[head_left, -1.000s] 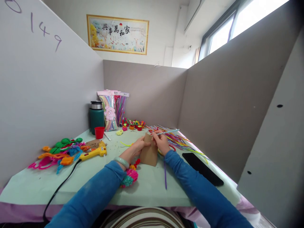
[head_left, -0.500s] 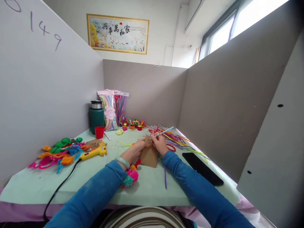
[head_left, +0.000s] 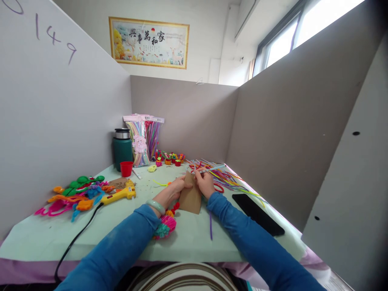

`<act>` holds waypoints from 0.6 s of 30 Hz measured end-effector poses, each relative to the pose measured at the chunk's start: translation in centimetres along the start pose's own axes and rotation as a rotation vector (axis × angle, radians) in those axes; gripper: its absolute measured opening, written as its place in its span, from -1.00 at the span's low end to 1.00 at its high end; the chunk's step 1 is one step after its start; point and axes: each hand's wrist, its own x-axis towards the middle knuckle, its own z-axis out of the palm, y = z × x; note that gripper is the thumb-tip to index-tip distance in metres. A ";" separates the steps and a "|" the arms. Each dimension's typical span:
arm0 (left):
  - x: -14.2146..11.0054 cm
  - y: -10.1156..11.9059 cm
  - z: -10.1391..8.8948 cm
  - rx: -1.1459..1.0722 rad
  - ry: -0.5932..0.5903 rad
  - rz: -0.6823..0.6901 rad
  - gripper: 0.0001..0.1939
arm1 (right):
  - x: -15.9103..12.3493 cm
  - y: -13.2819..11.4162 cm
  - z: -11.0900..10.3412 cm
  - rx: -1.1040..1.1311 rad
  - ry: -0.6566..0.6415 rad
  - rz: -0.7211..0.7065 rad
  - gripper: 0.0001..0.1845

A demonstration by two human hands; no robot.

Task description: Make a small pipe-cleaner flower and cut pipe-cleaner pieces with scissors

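Note:
My left hand [head_left: 178, 186] is closed on the left edge of a brown cardboard piece [head_left: 190, 198] that stands tilted on the table. My right hand [head_left: 205, 182] pinches a light blue pipe cleaner [head_left: 216, 167] at the card's top edge; its free end points right and away. A pink and teal pipe-cleaner ornament [head_left: 165, 224] lies under my left wrist. A purple pipe cleaner [head_left: 210, 224] lies on the table by my right forearm.
A yellow glue gun [head_left: 119, 195] with a black cord lies at the left, beside colourful pipe-cleaner shapes [head_left: 75, 194]. At the back stand a green flask [head_left: 122, 148], a red cup [head_left: 126, 168] and pipe-cleaner packs [head_left: 145, 139]. Loose pipe cleaners [head_left: 230, 180] and a black phone [head_left: 257, 214] lie at the right.
My right hand shifted slightly at the card's top edge, and the blue pipe cleaner's free end rose, then dropped back. My left hand stayed on the card.

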 end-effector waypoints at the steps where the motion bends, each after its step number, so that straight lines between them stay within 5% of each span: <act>1: -0.1 0.1 0.1 0.001 0.001 -0.002 -0.44 | 0.0 0.0 0.0 -0.007 0.006 -0.007 -0.67; 18: -0.3 0.2 0.3 0.011 -0.006 0.017 -0.42 | 0.3 0.3 0.5 -0.069 0.028 -0.056 -0.69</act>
